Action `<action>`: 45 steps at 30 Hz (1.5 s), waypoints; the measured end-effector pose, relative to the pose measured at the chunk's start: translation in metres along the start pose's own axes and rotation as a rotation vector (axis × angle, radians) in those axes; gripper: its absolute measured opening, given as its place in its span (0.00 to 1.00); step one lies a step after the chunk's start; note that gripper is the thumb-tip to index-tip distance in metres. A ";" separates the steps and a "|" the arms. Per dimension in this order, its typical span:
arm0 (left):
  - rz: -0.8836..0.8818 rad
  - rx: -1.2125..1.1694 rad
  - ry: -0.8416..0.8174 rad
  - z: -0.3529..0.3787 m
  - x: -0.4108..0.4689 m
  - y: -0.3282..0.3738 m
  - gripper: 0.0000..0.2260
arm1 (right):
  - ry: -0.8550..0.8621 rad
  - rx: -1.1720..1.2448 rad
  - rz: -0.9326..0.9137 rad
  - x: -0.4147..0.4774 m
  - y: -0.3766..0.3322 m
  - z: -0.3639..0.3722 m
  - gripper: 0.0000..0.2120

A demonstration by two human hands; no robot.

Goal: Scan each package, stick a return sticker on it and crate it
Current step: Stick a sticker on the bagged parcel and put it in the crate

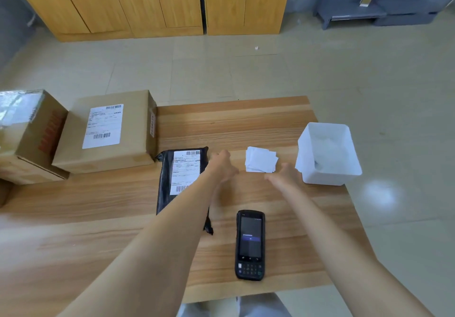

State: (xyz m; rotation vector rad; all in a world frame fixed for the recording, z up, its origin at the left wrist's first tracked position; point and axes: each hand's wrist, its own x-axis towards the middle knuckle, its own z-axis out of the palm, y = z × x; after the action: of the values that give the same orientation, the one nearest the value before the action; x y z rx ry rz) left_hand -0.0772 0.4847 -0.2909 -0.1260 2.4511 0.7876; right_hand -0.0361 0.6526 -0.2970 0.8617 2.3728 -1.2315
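Note:
A black mailer bag point(165, 181) with a white shipping label lies on the wooden table point(98, 206), partly under my left forearm. My left hand point(222, 166) is stretched out just right of the bag, fingers loosely bent, holding nothing. A loose pile of white stickers point(261, 159) lies between my hands. My right hand point(285, 177) hovers open just below and to the right of the pile. The black handheld scanner point(250, 244) lies screen up near the table's front edge. A white plastic crate point(330, 174) stands at the right edge.
Two cardboard boxes sit at the table's left: a flat one point(108, 134) with a shipping label and a taller one point(27, 129) further left. Wooden cabinets point(147, 4) and a grey bench point(369, 9) stand across the tiled floor.

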 end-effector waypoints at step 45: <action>-0.150 0.133 0.013 0.040 0.038 0.022 0.25 | -0.142 -0.852 -0.630 0.081 0.010 -0.013 0.21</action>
State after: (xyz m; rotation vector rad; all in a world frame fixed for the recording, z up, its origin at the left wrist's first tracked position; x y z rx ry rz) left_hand -0.0952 0.5279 -0.3267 -0.2619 2.4646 0.5596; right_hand -0.0917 0.6970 -0.3399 -0.2423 2.7289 -0.2919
